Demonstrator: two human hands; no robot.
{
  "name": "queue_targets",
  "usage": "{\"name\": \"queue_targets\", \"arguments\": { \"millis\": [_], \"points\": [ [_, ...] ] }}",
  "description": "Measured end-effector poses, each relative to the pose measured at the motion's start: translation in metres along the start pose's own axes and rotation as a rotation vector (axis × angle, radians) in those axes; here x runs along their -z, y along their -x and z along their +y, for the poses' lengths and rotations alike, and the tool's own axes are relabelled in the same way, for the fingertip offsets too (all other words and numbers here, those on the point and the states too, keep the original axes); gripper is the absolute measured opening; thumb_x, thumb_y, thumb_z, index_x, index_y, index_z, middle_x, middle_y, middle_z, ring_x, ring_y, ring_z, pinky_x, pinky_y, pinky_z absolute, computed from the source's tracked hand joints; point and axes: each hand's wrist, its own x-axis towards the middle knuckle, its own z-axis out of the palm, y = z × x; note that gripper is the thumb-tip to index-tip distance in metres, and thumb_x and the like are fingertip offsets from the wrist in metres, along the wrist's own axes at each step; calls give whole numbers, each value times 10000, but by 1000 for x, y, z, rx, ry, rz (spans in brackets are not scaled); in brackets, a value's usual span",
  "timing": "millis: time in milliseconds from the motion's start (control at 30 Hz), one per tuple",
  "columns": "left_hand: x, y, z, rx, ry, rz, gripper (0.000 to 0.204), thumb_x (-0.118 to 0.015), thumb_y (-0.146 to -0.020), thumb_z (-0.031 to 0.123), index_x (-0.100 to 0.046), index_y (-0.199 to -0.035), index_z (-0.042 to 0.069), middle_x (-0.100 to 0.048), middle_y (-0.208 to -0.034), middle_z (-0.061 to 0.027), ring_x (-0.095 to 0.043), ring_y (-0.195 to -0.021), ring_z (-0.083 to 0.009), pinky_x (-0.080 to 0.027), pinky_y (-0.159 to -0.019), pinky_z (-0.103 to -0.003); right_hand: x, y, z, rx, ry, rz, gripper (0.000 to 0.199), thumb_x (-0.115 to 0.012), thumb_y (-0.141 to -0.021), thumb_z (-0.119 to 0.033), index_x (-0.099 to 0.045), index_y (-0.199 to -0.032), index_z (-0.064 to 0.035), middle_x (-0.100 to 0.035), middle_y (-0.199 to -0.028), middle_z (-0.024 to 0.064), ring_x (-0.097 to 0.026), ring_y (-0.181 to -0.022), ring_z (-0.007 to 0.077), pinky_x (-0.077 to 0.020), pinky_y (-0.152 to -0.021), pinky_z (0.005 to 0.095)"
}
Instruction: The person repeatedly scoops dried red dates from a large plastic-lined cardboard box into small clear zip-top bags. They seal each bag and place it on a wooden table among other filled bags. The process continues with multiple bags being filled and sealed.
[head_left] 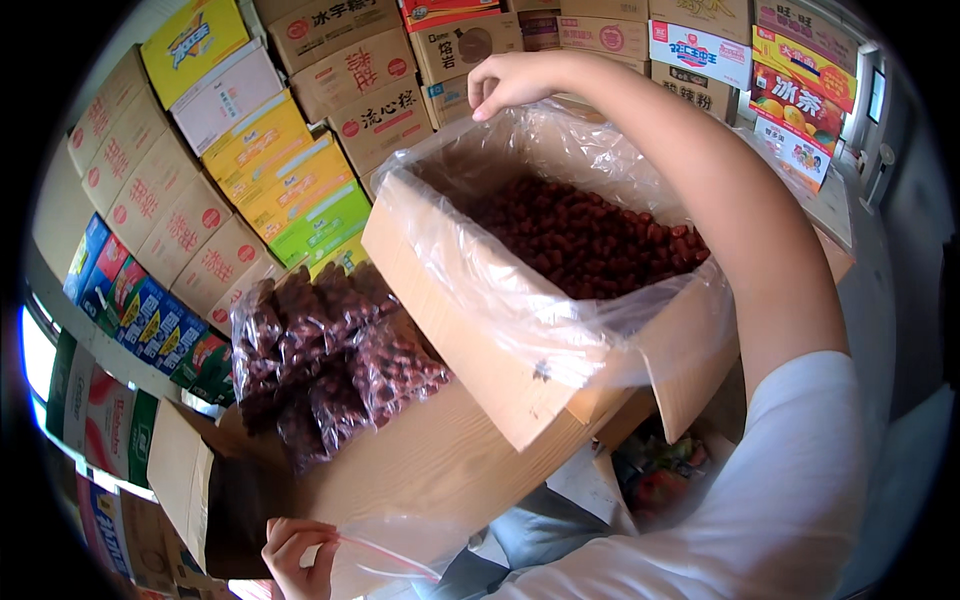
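The tilted brown cardboard box (520,350), lined with clear plastic (560,300) and full of dark red dried dates (590,235), rests on another carton. Your right hand (510,82) pinches the liner's far edge; keep it taut. Your left hand (295,555) pinches a small clear bag's (400,555) mouth; spread it wider, close under the box's lip.

The right arm, in a short white sleeve, reaches up and away across the view, bent at the elbow, its right hand (512,82) curled with fingers pinched together (palm turned down). The left hand (297,553) sits low near the lower edge, fingertips pinched closed.
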Motion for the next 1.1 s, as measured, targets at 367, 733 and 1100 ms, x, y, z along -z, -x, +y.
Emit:
{"name": "queue_targets", "arguments": {
  "millis": [367, 733, 1100],
  "points": [
    [-9, -24, -43, 54, -57, 37, 77, -671, -782, 73, -659, -769, -2, -677, -804, -113, -617, -742, -257, -488, -665, -348, -145, -124, 91, -315, 121, -635, 648, -685, -790, -457, -525, -1313, -111, -555, -1277, 135, -505, -1202, 296, -392, -1012, 429],
    [-33, -22, -66, 79, -46, 70, 37, -665, -788, 25, -661, -794, -12, -665, -808, -122, -611, -702, -260, -485, -631, -337, -293, -135, 77, -186, 83, -250, 768, -536, -794, -597, -360, -1432, -207, -165, -1509, 224, -202, -1323, 512, -238, -1065, 589],
    [-32, 16, -76, 164, -37, 137, 25, -649, -816, -1, -658, -827, -22, -651, -835, -106, -608, -708, -189, -484, -570, -273, -264, -114, 30, -334, -284, -165, 770, -530, -789, -644, -336, -1442, -287, -121, -1533, 209, -159, -1358, 487, -197, -1064, 603]
  ]
}}
